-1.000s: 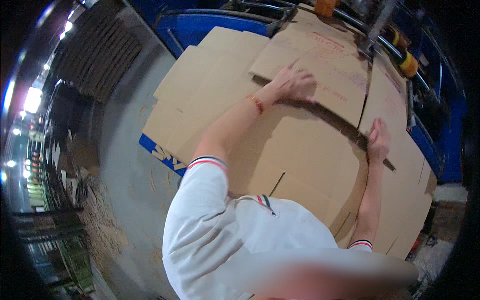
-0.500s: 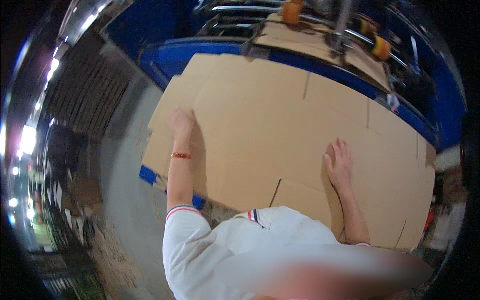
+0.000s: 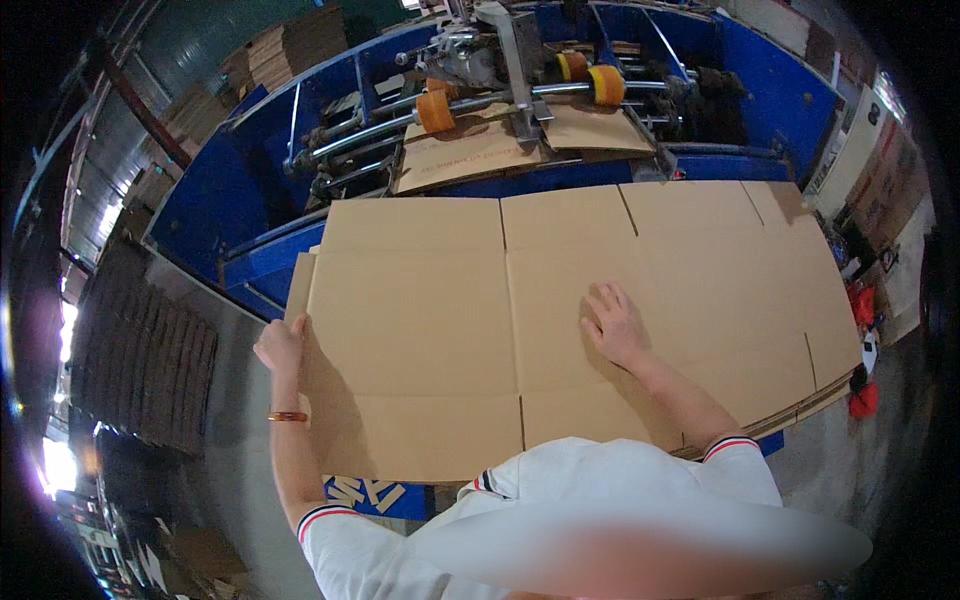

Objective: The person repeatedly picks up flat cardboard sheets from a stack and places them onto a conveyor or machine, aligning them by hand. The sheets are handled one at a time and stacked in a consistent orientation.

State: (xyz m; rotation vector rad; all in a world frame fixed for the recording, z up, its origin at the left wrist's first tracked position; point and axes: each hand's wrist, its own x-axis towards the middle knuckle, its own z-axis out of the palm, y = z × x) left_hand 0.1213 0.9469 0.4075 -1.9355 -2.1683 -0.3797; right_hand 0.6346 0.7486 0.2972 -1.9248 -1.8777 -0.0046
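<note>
A wide, flat brown cardboard box blank (image 3: 420, 300) lies in front of me, with crease lines and slots cut into its far and near edges. More cardboard edges show under it at the lower right. My left hand (image 3: 280, 345) is closed on the narrow flap at the blank's left side, thumb on the upper face and fingers curled round the edge. Right of the middle, my right hand (image 3: 615, 325) rests on the upper face with its fingers spread a little, holding nothing.
Beyond the blank stands a blue machine (image 3: 240, 180) with metal shafts and orange rollers (image 3: 435, 111); a printed cardboard piece (image 3: 470, 155) lies under them. Stacked cardboard (image 3: 150, 350) stands at the left. Small cardboard scraps (image 3: 360, 493) lie on a blue surface near my body.
The view has turned, bringing the machine to the middle. My left hand has gone from the blank's face to its left edge and closed there. My right hand stays flat on the cardboard.
</note>
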